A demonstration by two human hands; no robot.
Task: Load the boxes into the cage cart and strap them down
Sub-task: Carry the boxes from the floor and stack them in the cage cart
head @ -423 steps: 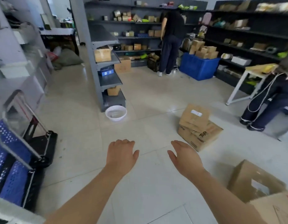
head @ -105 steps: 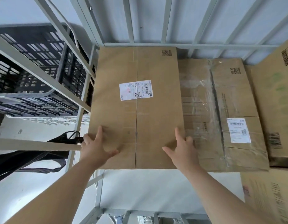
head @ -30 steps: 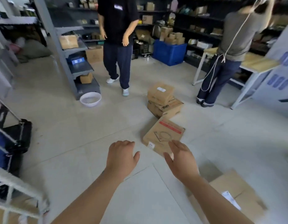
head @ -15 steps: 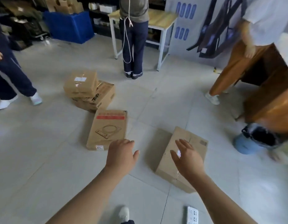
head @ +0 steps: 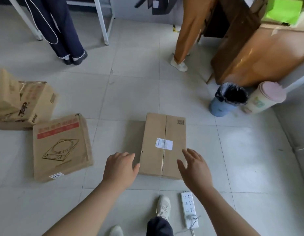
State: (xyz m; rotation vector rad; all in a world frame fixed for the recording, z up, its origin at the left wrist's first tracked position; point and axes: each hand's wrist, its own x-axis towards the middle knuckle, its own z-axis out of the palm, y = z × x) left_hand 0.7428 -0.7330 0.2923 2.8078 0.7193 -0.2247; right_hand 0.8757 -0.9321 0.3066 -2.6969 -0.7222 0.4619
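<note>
Pale tiled floor (head: 130,92) underfoot, with a labelled cardboard box (head: 163,145) lying flat at its middle. Left hand (head: 119,168) and right hand (head: 194,166) spread open, grasping nothing, poised at that box's near corners. Left of that box, a flat cooktop carton (head: 60,147); beyond its far right corner, a blue bin (head: 226,99); just behind its near edge, a white power strip (head: 188,210).

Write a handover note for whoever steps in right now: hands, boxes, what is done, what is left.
Left hand: open, empty, at the near left corner of the labelled box.
Right hand: open, empty, over its near right corner. No grip yet.
Boxes: the labelled box lies flat on the floor ahead; the cooktop box lies to the left; two stacked boxes sit beyond it.
Cage cart: out of view, so its load is unknown.
Left: lift these four boxes, load them, strap down. Mind the power strip by your foot.
</note>
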